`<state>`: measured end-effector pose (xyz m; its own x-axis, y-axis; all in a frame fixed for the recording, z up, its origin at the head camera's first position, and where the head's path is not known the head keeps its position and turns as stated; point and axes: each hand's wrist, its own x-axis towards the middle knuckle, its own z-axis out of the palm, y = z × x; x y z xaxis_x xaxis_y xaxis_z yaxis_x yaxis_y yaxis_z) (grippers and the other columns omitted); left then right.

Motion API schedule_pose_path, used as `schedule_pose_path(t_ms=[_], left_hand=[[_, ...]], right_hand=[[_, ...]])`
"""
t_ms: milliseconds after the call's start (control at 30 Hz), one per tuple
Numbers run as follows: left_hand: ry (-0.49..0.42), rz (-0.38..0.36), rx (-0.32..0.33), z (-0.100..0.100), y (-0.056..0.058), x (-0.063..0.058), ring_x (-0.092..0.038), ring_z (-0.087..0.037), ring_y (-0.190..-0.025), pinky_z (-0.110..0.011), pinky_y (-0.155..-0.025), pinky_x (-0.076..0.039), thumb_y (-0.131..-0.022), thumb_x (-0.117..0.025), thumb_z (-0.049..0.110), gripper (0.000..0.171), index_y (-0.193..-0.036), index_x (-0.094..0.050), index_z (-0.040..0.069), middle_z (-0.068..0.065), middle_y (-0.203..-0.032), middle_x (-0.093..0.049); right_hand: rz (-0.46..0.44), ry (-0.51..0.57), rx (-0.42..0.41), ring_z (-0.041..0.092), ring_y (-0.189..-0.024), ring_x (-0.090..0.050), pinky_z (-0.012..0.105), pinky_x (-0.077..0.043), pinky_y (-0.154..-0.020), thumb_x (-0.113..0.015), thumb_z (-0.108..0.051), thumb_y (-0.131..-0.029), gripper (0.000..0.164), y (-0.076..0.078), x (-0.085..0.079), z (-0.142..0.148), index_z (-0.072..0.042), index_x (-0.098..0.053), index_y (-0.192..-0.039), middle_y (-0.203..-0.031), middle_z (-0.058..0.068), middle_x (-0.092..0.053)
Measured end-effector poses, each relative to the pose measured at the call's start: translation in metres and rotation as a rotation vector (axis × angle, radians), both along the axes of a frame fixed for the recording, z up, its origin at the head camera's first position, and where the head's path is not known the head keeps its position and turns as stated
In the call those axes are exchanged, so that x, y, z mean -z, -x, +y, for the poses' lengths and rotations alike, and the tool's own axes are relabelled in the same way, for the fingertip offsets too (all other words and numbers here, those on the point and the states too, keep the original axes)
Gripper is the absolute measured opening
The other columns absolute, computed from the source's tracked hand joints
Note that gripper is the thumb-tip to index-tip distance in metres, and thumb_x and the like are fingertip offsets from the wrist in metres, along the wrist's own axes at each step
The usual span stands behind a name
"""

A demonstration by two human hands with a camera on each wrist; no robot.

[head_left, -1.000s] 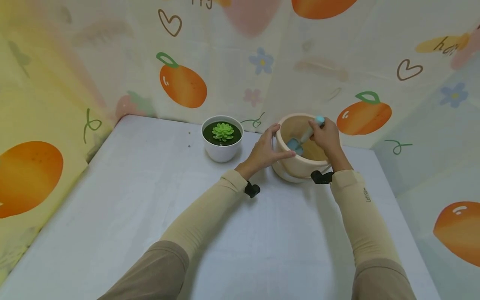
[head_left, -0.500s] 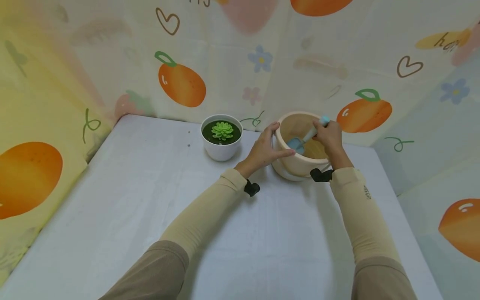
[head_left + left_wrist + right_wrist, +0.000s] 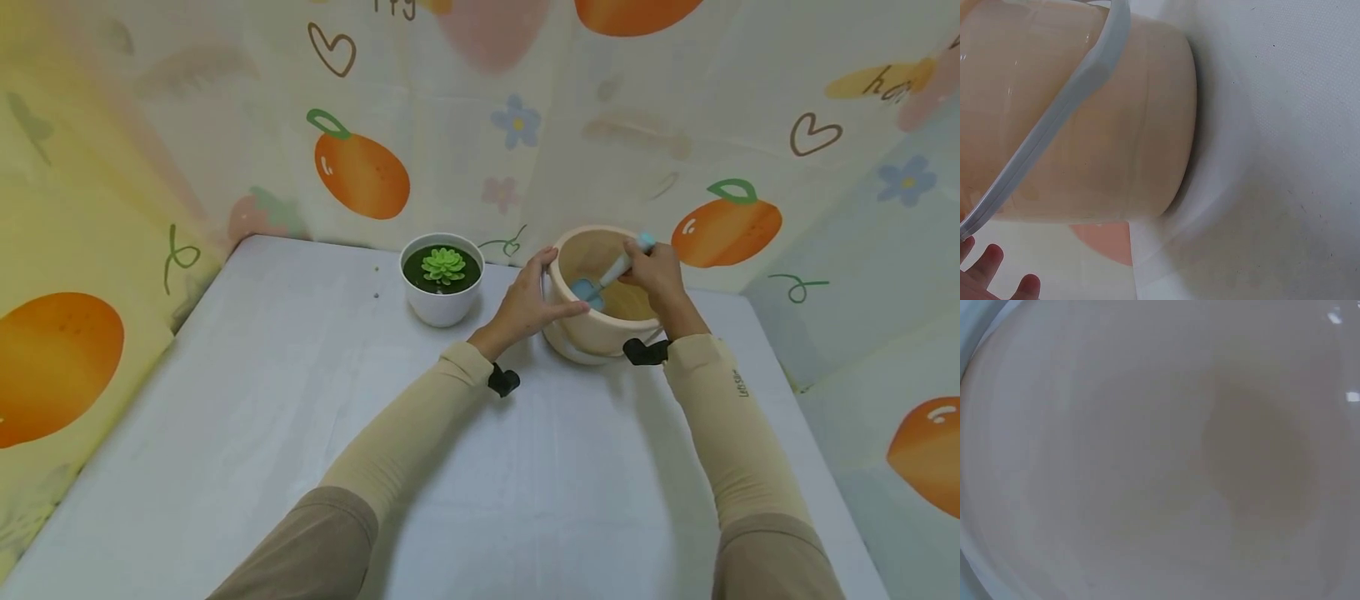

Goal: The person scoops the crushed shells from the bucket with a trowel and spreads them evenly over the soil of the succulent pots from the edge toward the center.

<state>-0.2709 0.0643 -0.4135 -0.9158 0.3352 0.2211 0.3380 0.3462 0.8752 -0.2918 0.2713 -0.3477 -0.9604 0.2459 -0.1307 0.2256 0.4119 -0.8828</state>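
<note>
A cream-coloured bucket (image 3: 600,333) stands upright at the back right of the table, its mouth facing up. My left hand (image 3: 525,302) holds its left side, thumb along the near rim and fingers round the far side. The bucket's grey bail handle (image 3: 1063,106) hangs against the wall in the left wrist view, with a few fingertips (image 3: 988,262) at the lower left corner. My right hand (image 3: 656,273) grips a small toy shovel (image 3: 617,271) by its pale handle, blade tilted down inside the bucket. In the right wrist view the bucket wall (image 3: 1147,456) fills the picture.
Left of the bucket stands a white pot (image 3: 442,308) holding a green succulent (image 3: 444,265) in dark soil. Two tiny specks lie near it on the white-covered table (image 3: 262,375). A fruit-printed cloth (image 3: 450,150) hangs close behind the bucket and along both sides.
My right hand and the shovel have shifted slightly right, then the blade has dipped a little back toward the near left wall. The left hand and bucket hold their place.
</note>
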Motion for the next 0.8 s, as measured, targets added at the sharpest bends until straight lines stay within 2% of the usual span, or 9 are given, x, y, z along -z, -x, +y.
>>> schedule_pose_path(t_ms=[233,467,600,700,800], left_hand=[[0.014,0.002,0.002,-0.0009,-0.0005,-0.0003,-0.026,-0.018,-0.148,-0.038,-0.119,-0.03,-0.074,-0.081,0.049,0.101,-0.152,-0.025,0.014,0.001,-0.162,-0.023],[0.029,-0.006,0.0,-0.0007,0.0008,0.0002,-0.027,-0.018,-0.148,-0.038,-0.119,-0.03,-0.074,-0.081,0.051,0.102,-0.151,-0.025,0.014,0.001,-0.161,-0.025],[0.026,-0.007,-0.007,-0.0013,0.0011,0.0007,-0.027,-0.018,-0.148,-0.038,-0.118,-0.031,-0.074,-0.081,0.05,0.102,-0.151,-0.025,0.014,0.001,-0.161,-0.025],[0.023,-0.014,-0.011,-0.0012,0.001,0.0001,-0.028,-0.018,-0.148,-0.039,-0.118,-0.031,-0.074,-0.081,0.049,0.102,-0.151,-0.026,0.014,0.001,-0.161,-0.025],[0.026,-0.021,-0.01,0.0003,0.001,-0.0011,-0.027,-0.018,-0.148,-0.04,-0.118,-0.03,-0.074,-0.081,0.05,0.102,-0.152,-0.026,0.014,0.001,-0.161,-0.025]], right_hand=[[0.003,0.004,-0.019,-0.003,-0.064,-0.062,0.013,-0.055,-0.066,-0.045,-0.039,-0.101,0.05,-0.0018,-0.0003,0.0003,0.006,-0.052,-0.12,-0.101,0.008,-0.054],[-0.004,0.033,-0.069,0.001,-0.062,-0.064,0.016,-0.056,-0.065,-0.047,-0.036,-0.101,0.044,-0.0039,-0.0013,0.0002,0.005,-0.053,-0.116,-0.08,-0.001,-0.058],[-0.023,0.042,-0.094,0.001,-0.064,-0.064,0.016,-0.056,-0.066,-0.046,-0.034,-0.102,0.041,-0.0038,-0.0022,-0.0004,0.004,-0.053,-0.113,-0.081,-0.002,-0.058],[-0.028,0.07,-0.094,0.001,-0.064,-0.065,0.017,-0.056,-0.066,-0.047,-0.034,-0.102,0.039,-0.0038,-0.0034,0.0014,0.003,-0.053,-0.111,-0.08,-0.002,-0.059],[-0.016,0.147,-0.064,0.003,-0.062,-0.066,0.018,-0.057,-0.064,-0.052,-0.036,-0.099,0.041,-0.005,-0.005,0.0065,0.002,-0.053,-0.111,-0.073,-0.004,-0.062]])
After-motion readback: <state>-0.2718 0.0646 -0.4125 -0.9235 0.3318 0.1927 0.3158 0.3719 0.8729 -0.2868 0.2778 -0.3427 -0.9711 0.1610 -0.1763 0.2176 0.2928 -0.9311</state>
